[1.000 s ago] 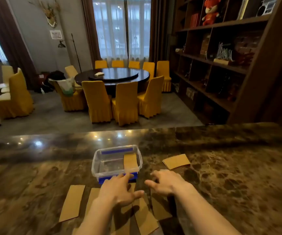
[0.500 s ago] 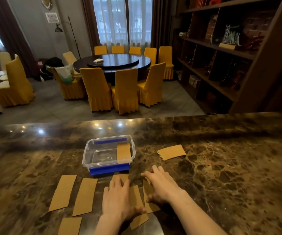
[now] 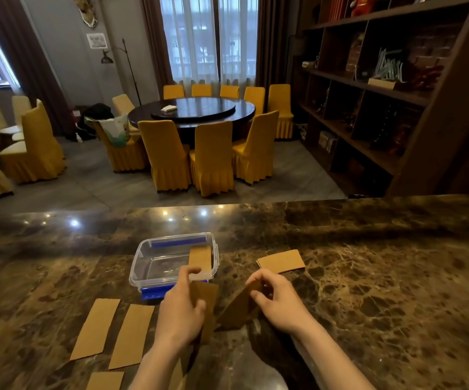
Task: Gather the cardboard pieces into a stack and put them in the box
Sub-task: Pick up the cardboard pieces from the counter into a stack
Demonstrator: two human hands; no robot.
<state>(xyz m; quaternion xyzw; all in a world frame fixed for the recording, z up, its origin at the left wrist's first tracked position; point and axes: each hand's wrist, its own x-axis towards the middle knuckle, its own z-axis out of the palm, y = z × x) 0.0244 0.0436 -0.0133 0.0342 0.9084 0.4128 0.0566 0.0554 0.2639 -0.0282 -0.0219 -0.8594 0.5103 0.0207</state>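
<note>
A dark brown marble counter fills the near half of the scene; beyond it lie a grey floor, a round dark table ringed by yellow-covered chairs, and wooden shelving at right. Flat brown cardboard strips lie at near left, another strip just beside them. The clear plastic box with blue clips sits at centre, one cardboard piece leaning inside against its right wall. A small stack rests to the right. The left hand is clamped on an upright piece; the right hand pinches a tilted piece, its lower edge on the counter.
</note>
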